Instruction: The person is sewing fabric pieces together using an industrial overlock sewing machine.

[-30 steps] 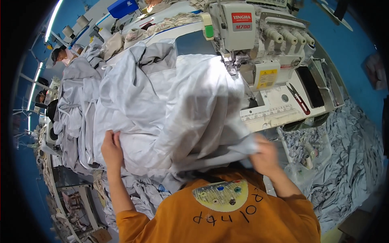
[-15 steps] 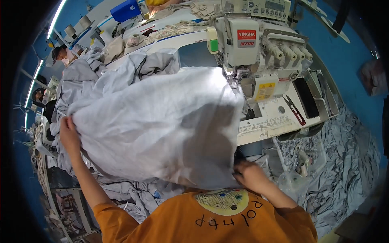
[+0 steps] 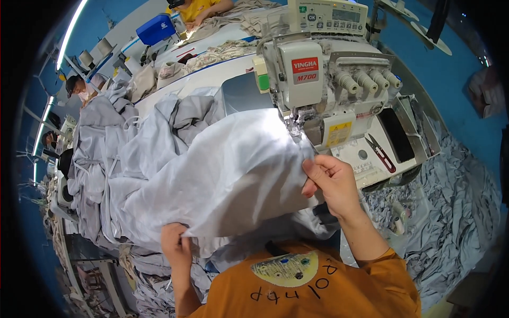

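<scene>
the bare right hand pinches the right edge of a pale grey, soft fabric sheet, the bare left hand its lower edge. the sheet spreads leftward from the right grip, that edge running up to the nearby needle area of a white, boxy sewing machine.

The sewing machine blocked the far right, heaped grey cloth the left; a hand could pass above the snips.

Lt-grey cloth: creased, draped, upper R corner brightly lit at sewing m/c.
</scene>
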A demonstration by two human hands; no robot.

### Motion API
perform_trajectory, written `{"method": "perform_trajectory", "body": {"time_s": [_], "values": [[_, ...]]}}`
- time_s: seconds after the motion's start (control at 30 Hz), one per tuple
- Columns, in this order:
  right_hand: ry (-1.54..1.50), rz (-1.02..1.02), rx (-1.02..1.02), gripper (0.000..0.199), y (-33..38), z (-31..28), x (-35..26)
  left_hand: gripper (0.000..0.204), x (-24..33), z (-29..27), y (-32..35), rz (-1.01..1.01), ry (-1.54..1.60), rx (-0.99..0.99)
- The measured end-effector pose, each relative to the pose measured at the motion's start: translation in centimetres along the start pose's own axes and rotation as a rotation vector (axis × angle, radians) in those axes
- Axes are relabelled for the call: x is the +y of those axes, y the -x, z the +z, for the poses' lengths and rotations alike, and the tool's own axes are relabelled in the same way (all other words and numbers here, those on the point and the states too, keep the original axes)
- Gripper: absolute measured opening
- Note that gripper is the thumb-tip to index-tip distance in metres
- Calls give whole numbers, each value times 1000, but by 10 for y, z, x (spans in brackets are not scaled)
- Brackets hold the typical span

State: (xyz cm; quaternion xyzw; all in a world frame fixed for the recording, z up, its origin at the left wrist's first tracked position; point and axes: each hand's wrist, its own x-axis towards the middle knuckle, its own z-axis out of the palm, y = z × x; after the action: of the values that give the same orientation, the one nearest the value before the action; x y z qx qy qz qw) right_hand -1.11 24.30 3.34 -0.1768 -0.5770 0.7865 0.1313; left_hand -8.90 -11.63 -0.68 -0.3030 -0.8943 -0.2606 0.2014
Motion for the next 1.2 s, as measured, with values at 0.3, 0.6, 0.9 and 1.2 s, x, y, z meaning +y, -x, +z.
{"method": "perform_trajectory", "body": {"time_s": [0.3, 0.6, 0.9, 1.2], "values": [[-138, -24, -22, 21, -3, -2, 4, 7, -24, -10, -43, -308, 490, 313], [-91, -6, -43, 20, -5, -3, 1, 12, -15, -20, -124, -262, 386, 207], [-97, -7, -29, 19, -5, -1, -1, 13, -38, -13, -219, -213, 551, 152], [-76, -7, -34, 18, -5, -2, 0, 17, -55, 2, -311, -4, 228, 54]]}}
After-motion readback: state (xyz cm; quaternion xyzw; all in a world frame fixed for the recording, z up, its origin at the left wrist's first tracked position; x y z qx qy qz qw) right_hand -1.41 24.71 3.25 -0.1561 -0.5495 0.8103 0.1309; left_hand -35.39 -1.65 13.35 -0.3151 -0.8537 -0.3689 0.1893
